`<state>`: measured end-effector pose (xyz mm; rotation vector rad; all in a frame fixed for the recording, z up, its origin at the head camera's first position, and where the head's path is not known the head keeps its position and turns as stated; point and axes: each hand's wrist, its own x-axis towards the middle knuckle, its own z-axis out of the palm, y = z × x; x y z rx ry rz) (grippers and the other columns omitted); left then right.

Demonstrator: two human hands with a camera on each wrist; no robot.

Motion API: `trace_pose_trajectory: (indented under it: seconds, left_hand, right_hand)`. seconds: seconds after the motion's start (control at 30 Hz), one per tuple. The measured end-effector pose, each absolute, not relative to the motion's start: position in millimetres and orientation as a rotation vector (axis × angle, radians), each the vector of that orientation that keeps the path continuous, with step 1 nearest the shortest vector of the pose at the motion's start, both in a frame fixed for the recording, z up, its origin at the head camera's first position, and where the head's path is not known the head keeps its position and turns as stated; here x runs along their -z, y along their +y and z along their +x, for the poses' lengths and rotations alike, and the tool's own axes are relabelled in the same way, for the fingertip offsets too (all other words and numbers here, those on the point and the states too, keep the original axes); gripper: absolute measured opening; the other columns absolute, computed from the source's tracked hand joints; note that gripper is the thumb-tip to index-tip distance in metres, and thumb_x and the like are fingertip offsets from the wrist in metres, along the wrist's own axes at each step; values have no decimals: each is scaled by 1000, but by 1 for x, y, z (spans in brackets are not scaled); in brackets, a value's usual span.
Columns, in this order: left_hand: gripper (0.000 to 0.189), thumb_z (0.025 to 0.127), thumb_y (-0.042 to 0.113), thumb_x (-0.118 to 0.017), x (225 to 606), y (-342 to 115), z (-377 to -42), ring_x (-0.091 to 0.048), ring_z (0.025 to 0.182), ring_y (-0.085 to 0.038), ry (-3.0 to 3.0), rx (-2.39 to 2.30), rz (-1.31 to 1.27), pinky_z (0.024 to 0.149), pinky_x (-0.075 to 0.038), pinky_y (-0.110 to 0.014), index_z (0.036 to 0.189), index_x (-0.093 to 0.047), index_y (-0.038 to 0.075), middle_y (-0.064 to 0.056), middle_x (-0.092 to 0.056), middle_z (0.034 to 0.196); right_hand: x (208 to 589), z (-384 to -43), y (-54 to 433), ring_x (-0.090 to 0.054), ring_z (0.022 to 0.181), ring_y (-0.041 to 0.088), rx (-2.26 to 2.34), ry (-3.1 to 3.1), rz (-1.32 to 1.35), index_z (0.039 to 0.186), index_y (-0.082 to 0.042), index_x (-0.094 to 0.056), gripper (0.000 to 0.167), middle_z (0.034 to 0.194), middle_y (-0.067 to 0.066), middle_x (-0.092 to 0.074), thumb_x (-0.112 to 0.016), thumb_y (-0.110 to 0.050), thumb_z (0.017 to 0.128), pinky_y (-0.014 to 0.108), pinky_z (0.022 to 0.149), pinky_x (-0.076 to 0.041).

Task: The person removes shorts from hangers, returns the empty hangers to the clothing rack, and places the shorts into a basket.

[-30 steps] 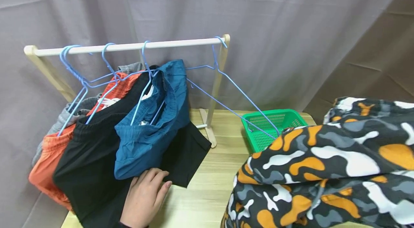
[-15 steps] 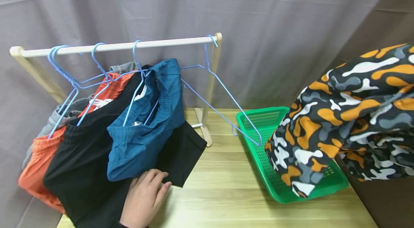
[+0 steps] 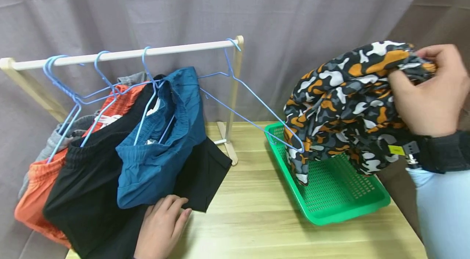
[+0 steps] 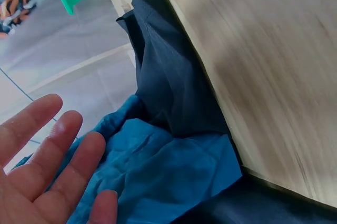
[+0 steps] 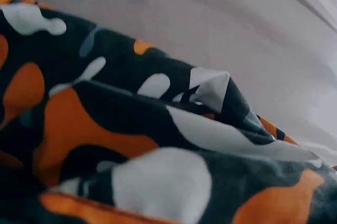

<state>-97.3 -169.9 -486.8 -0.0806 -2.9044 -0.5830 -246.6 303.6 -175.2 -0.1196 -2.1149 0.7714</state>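
Note:
My right hand holds a bunched pair of camouflage-print shorts in black, grey, white and orange, pinched between thumb and fingers. They droop over the green basket, and cover most of the right wrist view. A bare blue hanger hangs at the rail's right end, its lower corner overlapping the shorts. My left hand is at the hem of the blue shorts, against the black shorts. In the left wrist view its fingers are spread and hold nothing.
The white rail on a wooden stand also bears orange shorts and grey ones on blue hangers. All this stands on a light wooden table before a grey curtain.
My right hand has come into view, and the camouflage shorts have swung back and up, uncovering more of the basket. The view has shifted slightly right. My left hand stays put.

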Motion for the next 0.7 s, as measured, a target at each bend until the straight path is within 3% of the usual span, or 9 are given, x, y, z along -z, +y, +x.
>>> trace_pose_trajectory:
  seconds: [0.1, 0.27, 0.43, 0.57, 0.7]
  left_hand:
    - [28, 106, 40, -75, 489, -170, -97, -64, 113, -24, -2905, 585, -77, 99, -52, -57, 124, -78, 18, 1, -70, 118]
    - [28, 106, 39, -75, 490, -170, -97, -65, 114, -25, -2896, 594, -77, 98, -52, -57, 124, -78, 18, 1, -70, 118]
    - [28, 106, 39, -74, 491, -171, -98, -65, 114, -25, -2914, 604, -81, 98, -52, -57, 125, -78, 18, 1, -70, 119]
    - [28, 107, 39, -73, 491, -172, -100, -64, 114, -24, -2925, 601, -83, 98, -52, -57, 125, -78, 18, 2, -70, 118]
    - [28, 107, 40, -73, 491, -174, -101, -64, 114, -24, -2930, 612, -80, 98, -51, -57, 125, -77, 18, 2, -69, 117]
  right_hand:
    - [187, -262, 291, -46, 89, -8, -812, -2140, -132, 113, -43, -56, 27, 105, -29, -48, -65, -23, 97, 19, 79, -37]
    - [209, -288, 291, -46, 93, -5, -867, -2119, -104, 111, -32, -61, 19, 105, -24, -51, -69, -23, 95, 23, 85, -36]
    - [244, -310, 301, -38, 98, -4, -852, -2141, -129, 113, -21, -62, 18, 104, -25, -40, -69, -18, 95, 35, 98, -36]
    - [274, -318, 308, -47, 107, 20, -839, -2156, -105, 117, -6, -60, 24, 111, -20, -34, -65, -9, 93, 46, 103, -37]
    - [301, -317, 311, -47, 118, 45, -788, -2220, 26, 118, 6, -57, 31, 120, 9, -46, -64, -3, 90, 56, 101, -37]
